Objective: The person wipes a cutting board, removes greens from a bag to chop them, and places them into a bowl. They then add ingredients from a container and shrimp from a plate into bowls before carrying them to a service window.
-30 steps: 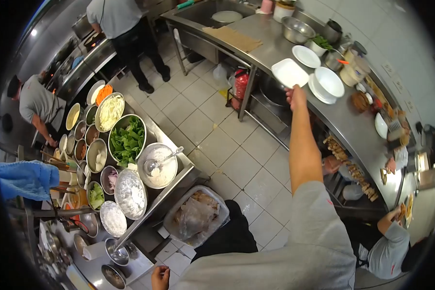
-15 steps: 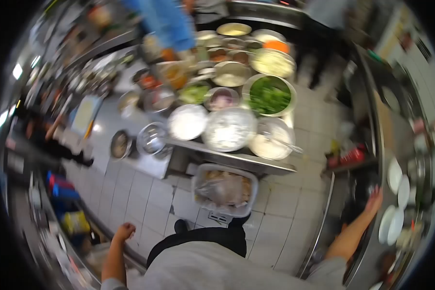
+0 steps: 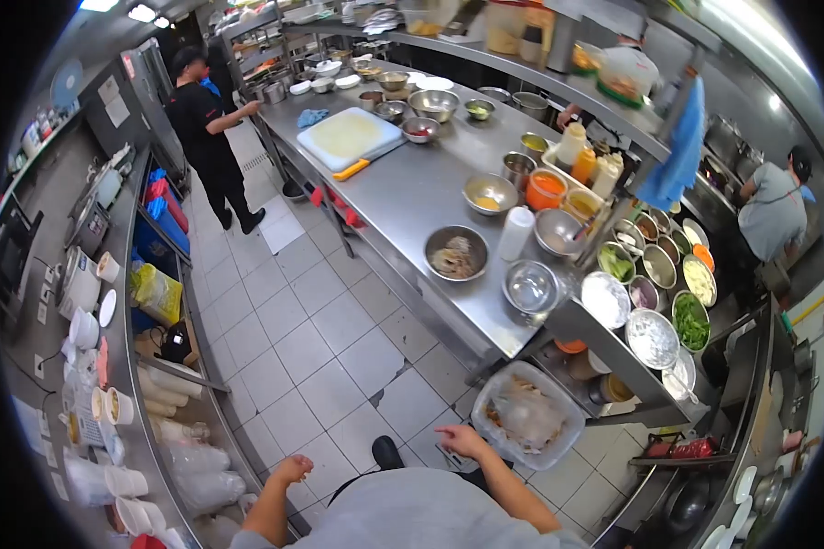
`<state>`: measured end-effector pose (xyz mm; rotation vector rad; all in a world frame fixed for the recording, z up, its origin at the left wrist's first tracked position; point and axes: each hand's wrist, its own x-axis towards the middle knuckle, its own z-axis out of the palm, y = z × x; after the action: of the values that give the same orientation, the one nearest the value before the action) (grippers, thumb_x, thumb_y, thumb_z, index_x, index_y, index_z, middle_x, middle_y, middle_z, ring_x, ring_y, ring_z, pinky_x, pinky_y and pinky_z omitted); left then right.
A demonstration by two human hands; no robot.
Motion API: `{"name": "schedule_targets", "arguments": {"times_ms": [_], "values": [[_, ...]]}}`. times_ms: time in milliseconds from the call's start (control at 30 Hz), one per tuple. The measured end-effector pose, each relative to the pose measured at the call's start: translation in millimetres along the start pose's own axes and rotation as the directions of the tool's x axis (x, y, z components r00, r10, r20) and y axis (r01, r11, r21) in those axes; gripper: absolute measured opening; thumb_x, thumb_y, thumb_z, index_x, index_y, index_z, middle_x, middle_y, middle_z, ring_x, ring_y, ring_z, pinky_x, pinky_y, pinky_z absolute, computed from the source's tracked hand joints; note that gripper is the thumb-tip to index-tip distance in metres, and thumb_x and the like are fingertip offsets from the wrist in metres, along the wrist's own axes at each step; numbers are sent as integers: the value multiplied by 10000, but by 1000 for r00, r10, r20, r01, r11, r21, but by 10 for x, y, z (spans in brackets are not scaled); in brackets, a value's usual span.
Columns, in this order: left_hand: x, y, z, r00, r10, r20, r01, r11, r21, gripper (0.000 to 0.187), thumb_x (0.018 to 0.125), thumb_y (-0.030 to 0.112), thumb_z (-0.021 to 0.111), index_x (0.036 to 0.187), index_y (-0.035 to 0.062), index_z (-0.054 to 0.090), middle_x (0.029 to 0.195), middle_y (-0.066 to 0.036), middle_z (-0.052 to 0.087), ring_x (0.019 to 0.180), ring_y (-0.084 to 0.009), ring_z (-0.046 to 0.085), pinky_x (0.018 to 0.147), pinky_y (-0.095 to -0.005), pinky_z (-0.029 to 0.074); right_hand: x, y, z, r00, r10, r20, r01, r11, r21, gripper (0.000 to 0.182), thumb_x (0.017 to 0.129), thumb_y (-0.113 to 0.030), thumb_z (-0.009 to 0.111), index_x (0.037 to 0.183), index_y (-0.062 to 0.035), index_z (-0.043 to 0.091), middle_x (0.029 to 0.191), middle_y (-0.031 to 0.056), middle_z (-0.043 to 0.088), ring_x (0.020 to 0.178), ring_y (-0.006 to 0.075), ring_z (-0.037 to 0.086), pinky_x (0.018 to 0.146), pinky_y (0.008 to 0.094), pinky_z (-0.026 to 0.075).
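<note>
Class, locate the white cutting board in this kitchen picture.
In the head view, the white cutting board lies at the far end of the steel counter, an orange-handled knife at its near edge.

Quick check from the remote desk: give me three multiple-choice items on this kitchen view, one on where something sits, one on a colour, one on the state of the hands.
1. Where does the white cutting board lie?
A. on the floor tiles
B. on the steel counter, towards its far end
C. inside the plastic bin

2. What colour is the cloth hanging from the upper shelf?
A. blue
B. red
C. yellow

3. What do the left hand and right hand hold?
A. a plate each
B. one knife between them
C. nothing

Answers: 1 B, the board rests flat on the counter, an orange-handled knife along its near edge. 2 A, the cloth is plainly blue. 3 C, both hands are bare and empty; the right one hovers near the lined plastic bin.
</note>
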<state>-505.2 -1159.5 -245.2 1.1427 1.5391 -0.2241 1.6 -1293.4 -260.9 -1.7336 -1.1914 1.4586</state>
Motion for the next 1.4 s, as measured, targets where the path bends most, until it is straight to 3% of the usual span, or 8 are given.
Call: {"name": "schedule_targets", "arguments": {"times_ms": [367, 633, 733, 833, 1000, 1100, 1233, 1400], "values": [[245, -199, -1074, 976, -32, -214, -89, 843, -531, 185, 910, 194, 634, 1048, 72, 621, 836, -33, 652, 654, -137, 597, 539, -265, 474, 1581, -2398, -321, 999, 41, -33, -33, 977, 209, 476, 910, -162, 633, 1363, -73, 518, 931, 19, 633, 770, 92, 592, 651, 257, 492], [1721, 1527, -2074, 922, 319, -220, -342, 937, -76, 270, 856, 232, 716, 995, 8, 661, 832, -76, 652, 742, -163, 601, 642, -297, 488, 3064, -3017, -520, 1000, -19, -19, 21, 989, 149, 640, 838, -127, 726, 1424, -97, 470, 1009, 45, 606, 841, 125, 611, 774, 283, 536], [2206, 2104, -2462, 854, 456, -248, -435, 890, 140, 516, 819, 211, 743, 1261, 18, 558, 1146, -193, 608, 1040, -286, 591, 865, -359, 492, 3821, -3399, -475, 798, -600, -52, 558, 769, -313, 682, 802, -119, 750, 1427, -126, 478, 1077, 66, 551, 880, 137, 579, 813, 298, 520], [2367, 2654, -2910, 841, 501, -204, -440, 853, 280, 800, 786, 198, 762, 1465, 63, 362, 1433, -284, 397, 1335, -392, 398, 1078, -416, 379, 4507, -3857, -404, 981, -167, -97, 169, 986, 11, 653, 770, -51, 732, 1385, -136, 530, 1115, 32, 516, 794, 100, 503, 692, 251, 458], [2942, 4052, -3844, 727, 598, -338, -538, 801, 263, 861, 793, 200, 754, 1516, 99, 298, 1512, -330, 279, 1419, -440, 290, 1128, -446, 330, 5563, -4701, -593, 953, 33, 300, 43, 969, -243, 578, 780, -25, 661, 1343, -119, 571, 1198, 86, 568, 910, 142, 581, 765, 275, 489], [3308, 5235, -4490, 596, 717, -362, -635, 696, 334, 794, 815, 211, 739, 1498, 114, 346, 1510, -329, 281, 1404, -450, 314, 1113, -446, 349, 5980, -5143, -676, 885, -185, 427, 330, 897, -294, 628, 802, -139, 702, 1403, -163, 522, 1557, 160, 337, 1353, 333, 443, 1046, 365, 425], [4229, 7047, -5450, 349, 897, -272, -782, 439, 443, 634, 852, 242, 717, 1425, 124, 473, 1493, -289, 348, 1375, -466, 347, 1111, -476, 346, 6663, -5268, -758, 880, -345, 327, 434, 863, -257, 583, 841, -188, 719, 1393, -157, 534, 1480, 161, 452, 1275, 301, 524, 1015, 360, 451], [5622, 9484, -6419, 138, 990, -11, -631, 96, 770, 449, 877, 323, 655, 1300, 182, 607, 1471, -164, 443, 1386, -471, 319, 1101, -577, 319, 7194, -5264, -886, 997, 50, 57, -55, 995, 89, 468, 921, -221, 682, 1352, -87, 561, 1246, 86, 648, 1082, 156, 617, 942, 315, 495]]}}
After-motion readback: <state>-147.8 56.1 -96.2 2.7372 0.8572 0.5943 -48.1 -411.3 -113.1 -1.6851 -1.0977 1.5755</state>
